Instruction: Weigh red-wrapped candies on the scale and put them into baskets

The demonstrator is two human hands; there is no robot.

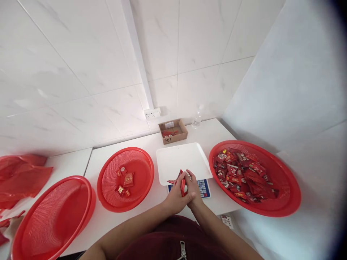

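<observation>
With fingers of left hand and right hand curled around red packets over the near edge of the white tray, grip lightly to avoid dropping any onto the blue keypad

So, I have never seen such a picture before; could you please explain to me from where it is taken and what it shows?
There is no machine here. A camera worn on a person's head looks forward and down, so we see that person's own arms. The left hand and right hand meet around some red packets. Before them is a white tray, with a blue keypad at its near edge. On the table behind are a cardboard box and a clear bottle. Red baskets stand either side; the right one is much fuller of packets.
</observation>
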